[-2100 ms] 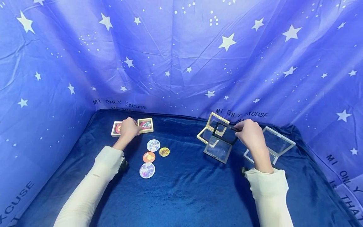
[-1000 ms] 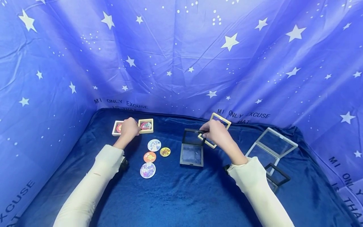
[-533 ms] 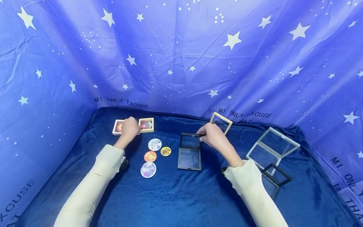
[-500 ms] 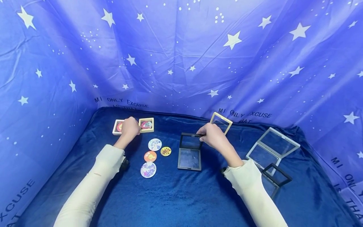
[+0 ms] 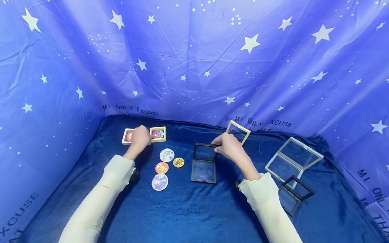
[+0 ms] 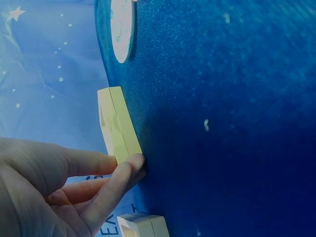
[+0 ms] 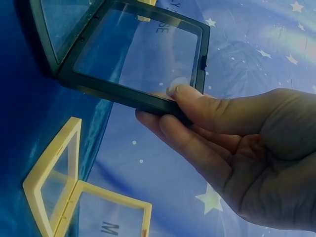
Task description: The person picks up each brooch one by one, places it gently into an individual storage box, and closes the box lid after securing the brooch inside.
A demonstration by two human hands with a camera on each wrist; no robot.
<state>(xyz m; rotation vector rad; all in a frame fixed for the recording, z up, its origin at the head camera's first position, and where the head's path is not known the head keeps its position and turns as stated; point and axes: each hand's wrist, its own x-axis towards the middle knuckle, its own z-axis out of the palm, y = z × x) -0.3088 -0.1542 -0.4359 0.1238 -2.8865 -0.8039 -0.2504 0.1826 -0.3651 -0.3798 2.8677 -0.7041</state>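
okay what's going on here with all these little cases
The person's right hand holds the raised lid of an open black case, while the left hand pinches a small yellow case with a badge inside. Four loose badges lie between the hands; an open grey case sits farther right.

Passage runs along the near surface (image 5: 188,216) and narrowly between the round badges (image 5: 178,162) and open black frame (image 5: 203,170); at right, a grey frame (image 5: 290,160) and second black frame (image 5: 291,193) obstruct; far, a curtain (image 5: 188,50).

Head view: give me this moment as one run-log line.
left hand: pinching disc-filled yellow frame | right hand: pinching open black frame by its lid | four loose discs: on blue cloth
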